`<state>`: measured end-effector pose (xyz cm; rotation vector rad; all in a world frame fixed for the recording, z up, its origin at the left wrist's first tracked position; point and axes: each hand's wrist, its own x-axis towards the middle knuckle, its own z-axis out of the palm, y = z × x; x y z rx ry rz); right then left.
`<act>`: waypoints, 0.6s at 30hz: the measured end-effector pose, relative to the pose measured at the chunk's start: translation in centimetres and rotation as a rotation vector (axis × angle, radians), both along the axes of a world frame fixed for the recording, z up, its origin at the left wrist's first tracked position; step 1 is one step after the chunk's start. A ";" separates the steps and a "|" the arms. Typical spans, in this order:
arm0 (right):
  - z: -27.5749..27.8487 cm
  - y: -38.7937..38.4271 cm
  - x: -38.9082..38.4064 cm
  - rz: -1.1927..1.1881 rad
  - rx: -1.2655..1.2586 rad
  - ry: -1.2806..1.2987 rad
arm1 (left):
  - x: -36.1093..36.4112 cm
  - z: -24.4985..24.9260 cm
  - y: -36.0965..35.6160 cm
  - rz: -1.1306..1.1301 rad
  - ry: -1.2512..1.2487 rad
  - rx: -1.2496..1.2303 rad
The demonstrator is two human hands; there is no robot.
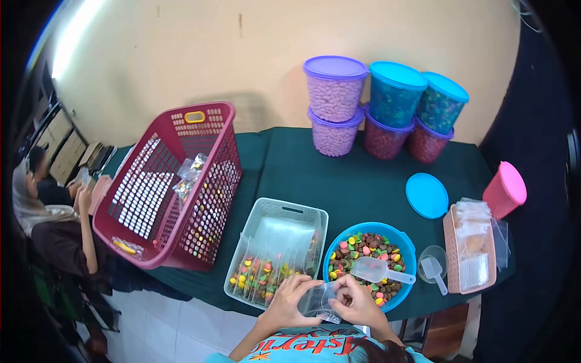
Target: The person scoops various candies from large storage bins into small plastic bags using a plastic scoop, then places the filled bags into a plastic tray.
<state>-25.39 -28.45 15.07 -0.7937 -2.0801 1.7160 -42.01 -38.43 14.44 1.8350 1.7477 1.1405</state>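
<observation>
Both hands are at the front edge of the table with a clear plastic bag (317,300) between them. My left hand (290,302) has its fingers closed on the bag's left side, and my right hand (357,300) pinches its right side. Just beyond the right hand stands a blue tub (410,249) of colourful candies, with a clear scoop (370,270) lying on them. To the left is a white tray (322,216) with several filled clear bags (266,275) standing in a row.
A maroon basket (230,157) holds small packets. Lidded tubs (336,91) stand stacked at the back. On the right are a blue lid (427,195), a cup with a scoop (433,269), a pink basket (452,242) of bags and a pink container (505,189). Another person (63,242) sits far left.
</observation>
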 end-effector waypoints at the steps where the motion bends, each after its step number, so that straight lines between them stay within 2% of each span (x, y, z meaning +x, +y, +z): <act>1: 0.0 -0.5 -0.1 -0.026 -0.003 -0.001 | -0.3 0.2 0.2 -0.068 -0.001 -0.005; 3: 0.0 -1.6 -0.5 -0.172 -0.004 0.135 | -1.0 0.5 0.4 -0.090 0.000 0.015; 4: 0.6 -2.1 -0.9 -0.310 0.226 0.180 | -1.4 0.7 0.5 -0.086 0.003 0.035; 5: 0.9 -2.4 -0.9 -0.332 0.228 0.179 | -1.6 0.8 0.5 -0.108 0.004 0.035; 7: 1.2 -3.1 -0.6 -0.475 0.475 0.296 | -1.8 1.0 0.4 -0.099 0.020 0.054; 9: 1.9 -4.1 -0.5 -0.447 0.408 0.348 | -2.0 0.2 0.2 -0.152 -0.002 0.046; 11: 2.5 -5.4 -0.7 -0.248 0.467 0.200 | -2.1 -0.6 0.0 -0.208 -0.027 0.033; 12: 1.9 -6.1 -0.8 -0.254 0.492 0.189 | -2.2 -0.9 -0.1 -0.227 -0.038 0.036; 13: 1.8 -6.9 -0.9 -0.277 0.492 0.181 | -2.2 -1.2 -0.2 -0.247 -0.048 0.039; 16: 1.2 -9.2 -1.7 -0.627 0.226 0.248 | -2.5 -1.6 -0.2 -0.342 -0.034 0.050; 17: 0.8 -9.4 -1.7 -0.658 0.229 0.250 | -2.5 -1.7 -0.1 -0.374 -0.031 0.050; 18: 0.5 -9.6 -1.3 -0.637 0.323 0.133 | -2.3 -1.8 -0.1 -0.395 -0.005 0.056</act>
